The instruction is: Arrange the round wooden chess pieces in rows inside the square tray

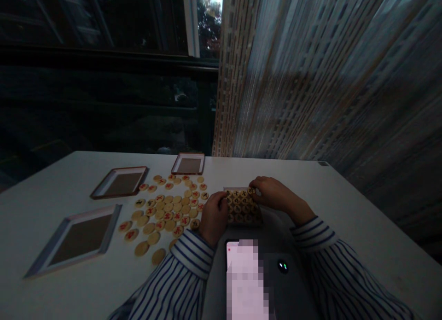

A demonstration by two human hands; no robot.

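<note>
A small box (244, 221) filled with rows of round Chinese chess pieces (238, 201), marked in black, stands on the table in front of me. My left hand (213, 218) rests at its left side, fingers curled against the edge. At the far right corner, my right hand (274, 194) has its fingertips closed on a chess piece (251, 190), which touches or lies just over the row. Left of the box, many loose chess pieces (168, 207) are spread out. Some show red characters, a few black ones, and others a plain face.
Three shallow trays lie on the left: a large pale one (110, 230), a red-rimmed one (100, 195) and a smaller one (173, 166) at the back. A lit phone (241, 283) is close to me. The white table (345, 205) ends before a string curtain (276, 80).
</note>
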